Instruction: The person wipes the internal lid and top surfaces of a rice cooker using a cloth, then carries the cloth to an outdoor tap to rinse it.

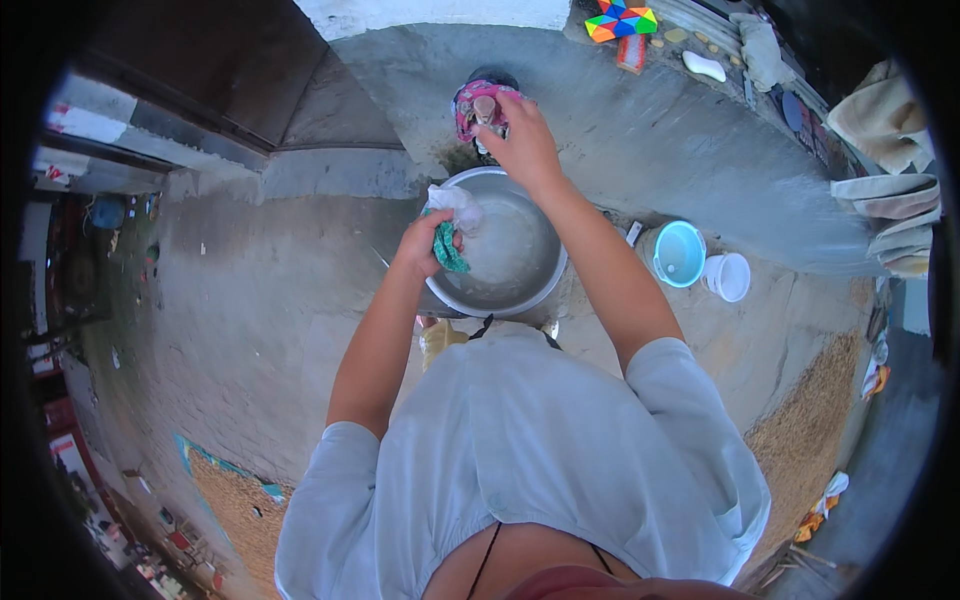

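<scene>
A round metal basin [510,232] stands in front of me, its bottom covered by what looks like water. Over its left side, my left hand [429,244] grips a green textured cloth [448,251]; a whitish cloth or bag [456,206] hangs beside it, touching the hand's upper side. Beyond the basin's far rim is a tap [484,109] with pink patterned fabric [469,101] wrapped around it. My right hand [521,139] is at the tap's right side, thumb and fingers spread around it; whether they press on it is hard to tell.
Right of the basin stand a light blue bucket [679,253] and a small white bucket [727,277]. A ledge [675,56] at the upper right holds a white soap bar [703,67], a red brush [631,54] and a colourful puzzle toy [621,21]. Grain [802,420] lies on the ground at lower right.
</scene>
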The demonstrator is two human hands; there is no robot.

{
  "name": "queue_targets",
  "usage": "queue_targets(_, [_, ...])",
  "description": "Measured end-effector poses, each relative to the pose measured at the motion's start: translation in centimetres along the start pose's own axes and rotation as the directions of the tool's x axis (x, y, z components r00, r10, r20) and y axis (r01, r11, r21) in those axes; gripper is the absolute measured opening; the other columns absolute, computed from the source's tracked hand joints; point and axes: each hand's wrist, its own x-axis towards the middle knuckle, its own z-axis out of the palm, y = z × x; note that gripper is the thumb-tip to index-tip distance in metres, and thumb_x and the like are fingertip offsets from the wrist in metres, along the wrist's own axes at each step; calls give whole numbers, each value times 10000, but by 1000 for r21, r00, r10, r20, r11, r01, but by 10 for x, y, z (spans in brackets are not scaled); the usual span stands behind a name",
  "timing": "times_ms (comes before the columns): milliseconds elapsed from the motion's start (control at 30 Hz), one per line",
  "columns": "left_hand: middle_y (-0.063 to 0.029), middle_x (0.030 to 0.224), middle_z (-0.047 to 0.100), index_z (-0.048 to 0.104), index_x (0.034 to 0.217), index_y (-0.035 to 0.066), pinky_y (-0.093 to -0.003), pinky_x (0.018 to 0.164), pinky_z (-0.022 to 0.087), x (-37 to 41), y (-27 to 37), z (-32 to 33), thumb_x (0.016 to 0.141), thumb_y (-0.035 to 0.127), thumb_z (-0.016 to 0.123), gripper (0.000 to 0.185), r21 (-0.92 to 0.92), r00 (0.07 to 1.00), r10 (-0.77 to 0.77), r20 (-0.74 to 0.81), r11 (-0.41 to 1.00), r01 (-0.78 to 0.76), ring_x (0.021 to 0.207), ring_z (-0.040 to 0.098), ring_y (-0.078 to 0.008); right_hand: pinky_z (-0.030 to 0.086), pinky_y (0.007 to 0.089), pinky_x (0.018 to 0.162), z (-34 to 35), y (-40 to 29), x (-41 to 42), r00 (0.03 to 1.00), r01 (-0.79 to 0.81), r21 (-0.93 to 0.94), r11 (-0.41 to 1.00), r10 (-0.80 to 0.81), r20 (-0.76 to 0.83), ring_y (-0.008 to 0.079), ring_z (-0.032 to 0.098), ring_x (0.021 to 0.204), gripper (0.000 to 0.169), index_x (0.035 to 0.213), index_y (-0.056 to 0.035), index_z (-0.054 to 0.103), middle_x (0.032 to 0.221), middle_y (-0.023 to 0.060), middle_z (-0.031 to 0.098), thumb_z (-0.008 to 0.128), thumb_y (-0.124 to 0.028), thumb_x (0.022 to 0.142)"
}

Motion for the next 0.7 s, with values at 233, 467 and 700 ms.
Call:
queue_targets(233, [-99,630,517,464,879,77,-366,503,435,74,47,-29,774,170,553,167,135,961,-228,157,969,207,507,518,-220,444,319,784,29,9,7,993,-57,-36,998,60,98,285,540,915,346,1056,-45,567,1019,142,537,602,-42,712])
queue_targets(467, [-92,656,513,466,866,65,-362,495,461,116,67,-17,742,105,572,167,335,905,-346,247,907,255,531,540,-208,441,274,798,21,7,6,947,-317,234,919,292,136,198,550,931,350,1059,-43,584,1028,81,556,576,48,721])
queue_targets(700, [-91,676,526,499,878,46,-346,480,464,132,69,-15,704,51,555,184,472,881,-373,291,857,207,526,540,-201,448,270,753,33,19,-24,843,-494,374,785,538,-17,189,560,885,220,989,-35,603,943,92,587,567,-67,774])
